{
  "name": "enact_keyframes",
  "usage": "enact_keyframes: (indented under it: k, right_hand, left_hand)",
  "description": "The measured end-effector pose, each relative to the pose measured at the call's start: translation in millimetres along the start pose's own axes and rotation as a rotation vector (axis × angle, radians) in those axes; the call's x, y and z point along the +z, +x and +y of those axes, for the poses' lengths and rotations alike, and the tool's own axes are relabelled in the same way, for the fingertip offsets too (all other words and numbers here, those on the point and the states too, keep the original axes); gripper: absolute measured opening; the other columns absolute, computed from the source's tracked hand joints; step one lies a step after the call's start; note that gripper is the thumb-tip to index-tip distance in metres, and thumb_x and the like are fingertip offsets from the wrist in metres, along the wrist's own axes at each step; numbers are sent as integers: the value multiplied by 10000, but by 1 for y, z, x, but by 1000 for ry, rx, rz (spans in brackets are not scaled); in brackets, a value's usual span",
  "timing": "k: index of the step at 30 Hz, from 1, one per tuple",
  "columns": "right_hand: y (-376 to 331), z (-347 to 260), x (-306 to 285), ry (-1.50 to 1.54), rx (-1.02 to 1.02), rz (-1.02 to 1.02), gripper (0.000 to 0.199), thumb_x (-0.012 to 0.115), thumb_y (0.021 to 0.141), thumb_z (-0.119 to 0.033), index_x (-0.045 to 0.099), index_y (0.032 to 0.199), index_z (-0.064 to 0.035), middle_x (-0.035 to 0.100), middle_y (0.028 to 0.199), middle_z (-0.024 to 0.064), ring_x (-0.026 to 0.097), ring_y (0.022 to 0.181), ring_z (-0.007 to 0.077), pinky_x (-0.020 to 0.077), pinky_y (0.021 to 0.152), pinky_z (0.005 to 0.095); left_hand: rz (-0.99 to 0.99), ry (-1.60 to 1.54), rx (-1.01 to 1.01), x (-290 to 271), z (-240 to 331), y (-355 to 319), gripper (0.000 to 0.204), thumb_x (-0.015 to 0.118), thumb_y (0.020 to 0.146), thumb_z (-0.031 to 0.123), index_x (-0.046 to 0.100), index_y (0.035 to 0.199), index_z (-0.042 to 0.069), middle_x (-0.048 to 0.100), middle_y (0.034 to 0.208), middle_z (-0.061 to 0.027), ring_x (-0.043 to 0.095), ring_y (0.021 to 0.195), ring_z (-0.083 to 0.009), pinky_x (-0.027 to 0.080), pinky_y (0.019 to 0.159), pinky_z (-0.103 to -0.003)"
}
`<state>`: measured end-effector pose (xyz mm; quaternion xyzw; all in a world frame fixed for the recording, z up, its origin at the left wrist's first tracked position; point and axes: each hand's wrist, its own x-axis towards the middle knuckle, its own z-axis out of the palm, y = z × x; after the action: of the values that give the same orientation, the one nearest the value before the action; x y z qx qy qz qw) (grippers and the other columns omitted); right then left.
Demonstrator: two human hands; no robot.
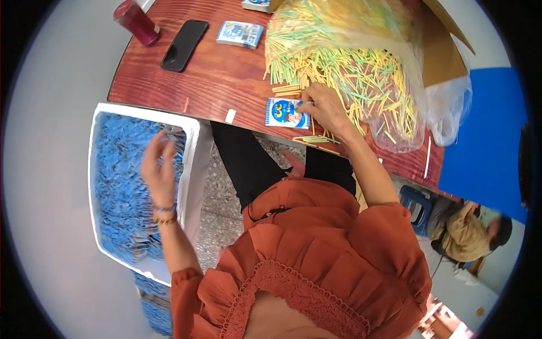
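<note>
My right hand (326, 108) is at the right end of a small blue-and-white printed packet (278, 113) lying flat near the table's front edge. Its fingertips are pinched together over the packet; what is between them is too small to make out. Just behind and beside this hand spreads a heap of thin yellow and green sticks (367, 73). Over on the left, my left hand (158, 168) hovers above a white foam box (195, 147) filled with a mass of small blue pieces (121, 175). The fingers of that hand are apart, slightly blurred, with nothing visible in them.
On the reddish wooden table (231, 76) are a black phone (184, 46), a red lidded cup (137, 22) and a stack of packets (240, 34). Clear plastic (415, 96) and a cardboard box (446, 51) surround the sticks. Another person (466, 237) is at the right.
</note>
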<state>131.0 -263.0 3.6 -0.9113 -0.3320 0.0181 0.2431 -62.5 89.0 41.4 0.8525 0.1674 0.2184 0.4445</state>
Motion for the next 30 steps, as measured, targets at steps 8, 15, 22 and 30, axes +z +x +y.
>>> enact_keyframes:
  k: [8,15,22,30]
  right_hand:
    - [8,7,-8,-12,-183,113,125,631,833,-183,703,813,-82,635,767,59,610,750,259,472,672,375]
    - [15,1,-44,548,116,-174,170,642,891,-190,678,875,-24,598,697,-14,514,629,49,393,549,225]
    - [-6,-12,-26,1202,360,46,123,676,877,-144,688,935,-37,574,676,-67,420,543,-8,303,483,167]
    - [-25,12,-19,1154,380,92,110,670,876,-112,665,832,-11,518,653,-81,401,597,-7,299,514,192]
  left_hand:
    - [-268,-163,217,145,47,32,259,667,852,109,634,1081,-7,655,910,-120,658,820,-238,515,720,-318]
    - [-479,-694,-159,198,75,35,166,698,849,120,668,972,11,651,835,7,561,691,-61,444,606,-205]
    - [-257,-1061,-457,218,87,19,134,654,906,142,670,970,26,664,845,15,565,701,-12,455,604,-182]
    - [-264,-932,-468,234,97,6,108,625,919,103,652,989,25,680,869,-10,638,743,-62,515,642,-203]
